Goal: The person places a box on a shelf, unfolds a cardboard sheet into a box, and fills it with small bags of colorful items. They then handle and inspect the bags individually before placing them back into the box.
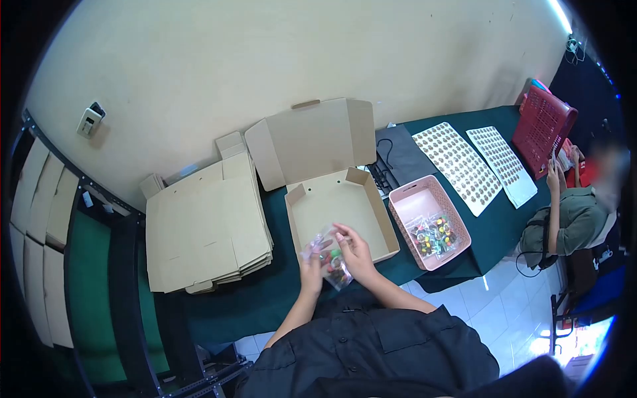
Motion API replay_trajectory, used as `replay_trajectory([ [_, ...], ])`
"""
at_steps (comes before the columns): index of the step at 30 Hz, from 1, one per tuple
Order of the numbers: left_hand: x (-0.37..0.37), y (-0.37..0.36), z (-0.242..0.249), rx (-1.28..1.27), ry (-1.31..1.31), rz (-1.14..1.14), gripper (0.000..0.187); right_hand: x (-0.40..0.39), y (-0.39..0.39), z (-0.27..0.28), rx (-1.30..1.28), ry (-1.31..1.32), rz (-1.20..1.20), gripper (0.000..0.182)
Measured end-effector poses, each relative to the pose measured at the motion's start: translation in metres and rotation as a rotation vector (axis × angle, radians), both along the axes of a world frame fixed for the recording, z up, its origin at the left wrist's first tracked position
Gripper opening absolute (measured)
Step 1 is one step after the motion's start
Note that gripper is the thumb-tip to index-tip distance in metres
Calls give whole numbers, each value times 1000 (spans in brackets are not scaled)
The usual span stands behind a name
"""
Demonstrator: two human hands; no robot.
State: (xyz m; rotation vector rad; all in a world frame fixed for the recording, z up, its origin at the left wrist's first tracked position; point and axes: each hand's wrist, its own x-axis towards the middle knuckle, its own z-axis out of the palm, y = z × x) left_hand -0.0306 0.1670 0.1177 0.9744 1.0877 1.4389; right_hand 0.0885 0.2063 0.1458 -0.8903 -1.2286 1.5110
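Note:
Above the front edge of an open cardboard box (388, 215), my two hands are closed on a clear plastic bag (338, 273) of small colourful items. My left hand (311, 273) grips the bag's left side, where crinkled, purplish plastic shows at the fingers. On the other side, my right hand (358, 257) pinches it near the top. What the small items are cannot be made out. The box stands with its lid raised against the wall. To its right, a pink basket (399, 215) holds several similar bags (432, 233).
Flattened cardboard boxes (202, 229) are stacked to the left. Sticker sheets (458, 166), a dark laptop-like item (405, 159) and a maroon basket (544, 129) lie farther right on the green-covered table. A co-worker (570, 219) sits at the right end. Shelving (106, 219) stands at left.

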Motion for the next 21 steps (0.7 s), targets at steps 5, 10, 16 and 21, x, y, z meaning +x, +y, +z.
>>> replay_trajectory([
  [5, -19, -3, -10, -73, -26, 103, 42, 5, 3, -7, 409, -453, -160, 28],
  [10, -23, -7, 5, -67, -154, -160, 40, 6, 4, -8, 84, -244, 54, 25],
  [16, -9, -6, -19, -90, -80, -198, 35, 8, 18, -15, -45, -43, 32, 38],
  [21, -18, 1, -21, -71, -107, -62, 26, -2, -1, -38, -102, -27, 207, 46],
])
